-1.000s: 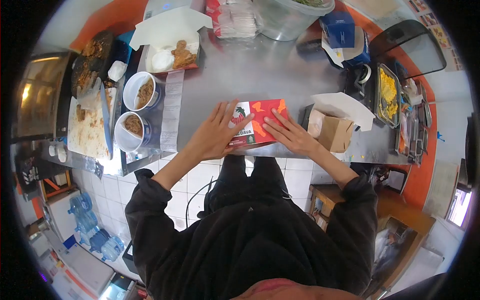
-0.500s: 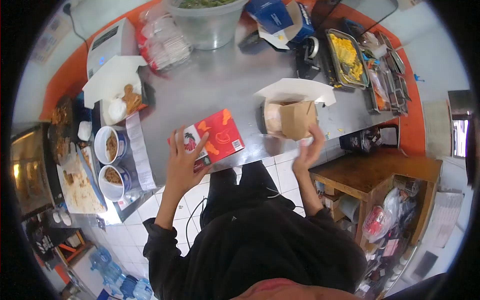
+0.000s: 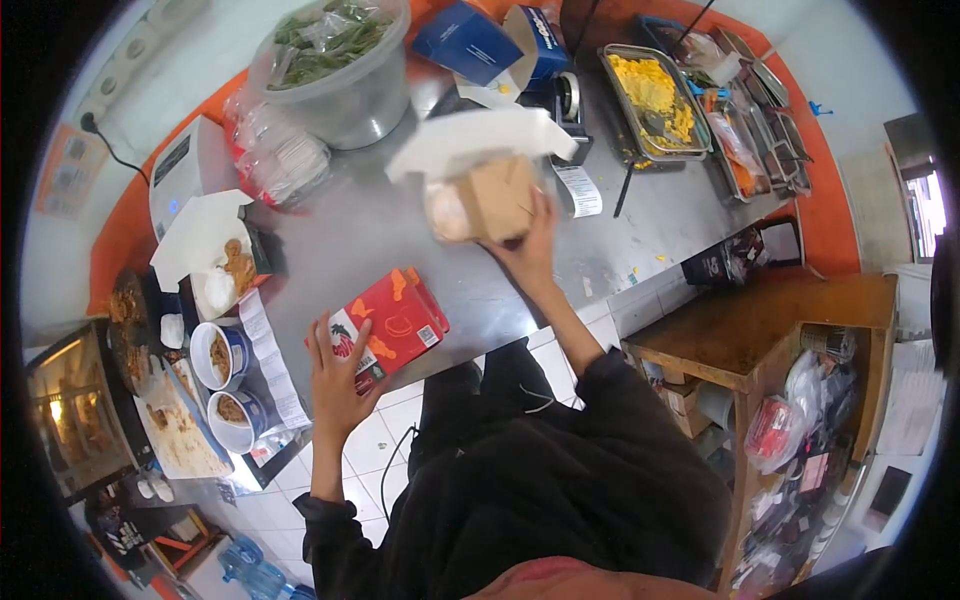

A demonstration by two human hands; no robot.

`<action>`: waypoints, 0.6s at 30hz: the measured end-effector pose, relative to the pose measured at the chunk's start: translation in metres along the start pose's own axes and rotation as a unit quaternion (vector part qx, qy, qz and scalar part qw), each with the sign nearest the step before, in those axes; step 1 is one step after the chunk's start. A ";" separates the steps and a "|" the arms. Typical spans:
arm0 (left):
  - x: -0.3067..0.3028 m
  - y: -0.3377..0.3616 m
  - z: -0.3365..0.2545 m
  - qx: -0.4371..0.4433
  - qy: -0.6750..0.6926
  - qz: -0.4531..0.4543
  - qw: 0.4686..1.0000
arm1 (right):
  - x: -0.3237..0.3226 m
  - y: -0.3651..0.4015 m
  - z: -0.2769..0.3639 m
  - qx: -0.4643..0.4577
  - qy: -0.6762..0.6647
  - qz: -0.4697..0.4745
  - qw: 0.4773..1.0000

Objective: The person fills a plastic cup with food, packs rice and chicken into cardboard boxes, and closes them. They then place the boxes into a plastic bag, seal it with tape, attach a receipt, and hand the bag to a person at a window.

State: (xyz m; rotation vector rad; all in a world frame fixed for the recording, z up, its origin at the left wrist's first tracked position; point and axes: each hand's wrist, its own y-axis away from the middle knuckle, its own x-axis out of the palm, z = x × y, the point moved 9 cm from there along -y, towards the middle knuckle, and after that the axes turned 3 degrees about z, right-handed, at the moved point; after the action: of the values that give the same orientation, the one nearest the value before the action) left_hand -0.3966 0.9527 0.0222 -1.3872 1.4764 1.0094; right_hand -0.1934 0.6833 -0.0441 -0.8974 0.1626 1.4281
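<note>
A red food carton (image 3: pixel 395 325) with orange pictures and a square code lies near the table's front edge. My left hand (image 3: pixel 343 370) rests on its left end, fingers spread over the top. Toward the middle of the table, my right hand (image 3: pixel 530 250) grips the near right side of an open takeaway box (image 3: pixel 480 130) with its white lid raised. Inside that box sit a brown paper container (image 3: pixel 497 195) and a pale rounded item (image 3: pixel 447 208), both blurred by motion.
At left stand another open box with fried food (image 3: pixel 238 268), two tubs (image 3: pixel 230 420) and a long receipt (image 3: pixel 272 360). A clear bucket of greens (image 3: pixel 370 110), a tape dispenser (image 3: pixel 568 98) and a tray of yellow food (image 3: pixel 655 100) stand behind. A slip (image 3: pixel 578 190) lies right.
My right hand has taken hold of the open takeaway box and shifted it left and back, uncovering the slip. My left hand stays on the red carton. The view has turned slightly.
</note>
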 end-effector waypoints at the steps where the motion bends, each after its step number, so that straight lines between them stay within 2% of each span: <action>1: 0.001 0.000 0.001 -0.012 -0.008 0.008 1.000 | 0.006 -0.014 0.009 -0.009 -0.028 0.003 1.000; 3: 0.000 -0.001 0.002 -0.023 -0.023 0.012 0.999 | 0.008 -0.034 0.004 -0.019 -0.062 0.000 0.998; 5: 0.004 0.001 0.006 -0.029 -0.012 0.014 0.999 | -0.012 -0.047 -0.011 -0.084 -0.032 -0.055 0.994; 7: 0.003 -0.001 0.005 -0.033 -0.027 0.011 0.999 | -0.049 -0.068 -0.048 0.064 -0.097 -0.156 0.981; 9: 0.003 0.000 0.005 -0.040 -0.037 0.014 0.998 | -0.077 -0.100 -0.088 0.093 -0.028 -0.234 0.967; 11: 0.005 0.000 0.007 -0.049 -0.006 0.018 0.999 | -0.056 -0.137 -0.160 0.118 -0.009 -0.093 0.989; 12: 0.006 0.000 0.007 -0.051 -0.005 0.020 0.998 | -0.058 -0.148 -0.170 0.118 -0.008 -0.090 0.989; 14: 0.006 0.000 0.008 -0.046 -0.013 0.010 0.999 | -0.033 -0.154 -0.199 0.220 -0.098 0.029 0.970; 15: 0.006 -0.001 0.009 -0.048 -0.011 0.012 0.999 | -0.037 -0.154 -0.182 0.233 -0.156 0.048 0.959; 16: 0.007 -0.001 0.010 -0.054 -0.002 0.014 0.998 | -0.032 -0.153 -0.184 0.235 -0.155 0.051 0.958; 18: 0.007 0.001 0.010 -0.061 0.011 0.022 0.998 | -0.018 -0.137 -0.199 0.313 -0.390 0.002 0.866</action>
State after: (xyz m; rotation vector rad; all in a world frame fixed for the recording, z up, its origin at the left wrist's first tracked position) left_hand -0.3969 0.9595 0.0123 -1.4624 1.4879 1.1318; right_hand 0.0067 0.5619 -0.1085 0.2422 0.0054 1.5015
